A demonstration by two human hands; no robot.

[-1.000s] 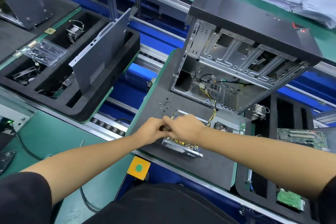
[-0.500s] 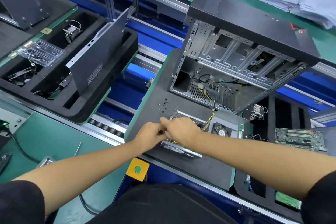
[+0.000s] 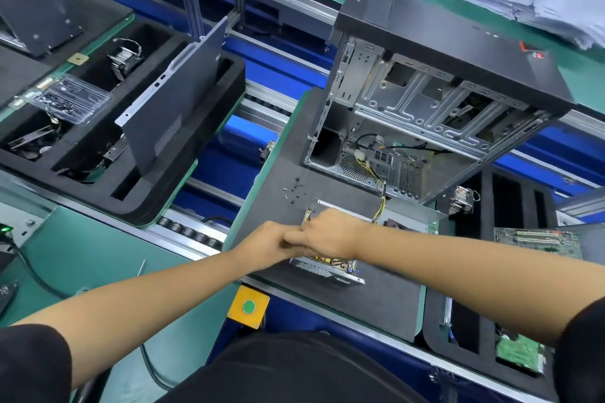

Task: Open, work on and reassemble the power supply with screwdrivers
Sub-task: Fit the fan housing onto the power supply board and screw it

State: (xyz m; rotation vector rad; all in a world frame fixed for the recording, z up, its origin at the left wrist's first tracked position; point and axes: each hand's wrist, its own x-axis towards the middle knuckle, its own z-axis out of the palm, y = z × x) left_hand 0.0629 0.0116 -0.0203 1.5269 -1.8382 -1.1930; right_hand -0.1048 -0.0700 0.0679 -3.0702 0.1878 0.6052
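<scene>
Both hands meet over the open power supply (image 3: pixel 327 267) near the front edge of the grey worktop (image 3: pixel 386 311). The left hand (image 3: pixel 266 244) is curled against the right hand (image 3: pixel 327 234), whose fingers are bent down onto the unit; what either holds, I cannot tell. Loose screws (image 3: pixel 294 191) lie just beyond, and the stripped computer case (image 3: pixel 425 101) stands behind, yellow wires (image 3: pixel 381 203) running between them.

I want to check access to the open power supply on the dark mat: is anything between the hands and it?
Nothing visible stands between. The left hand and right hand are together directly over the power supply, hiding its middle. The loose screws lie apart on the mat, beyond it.
</scene>
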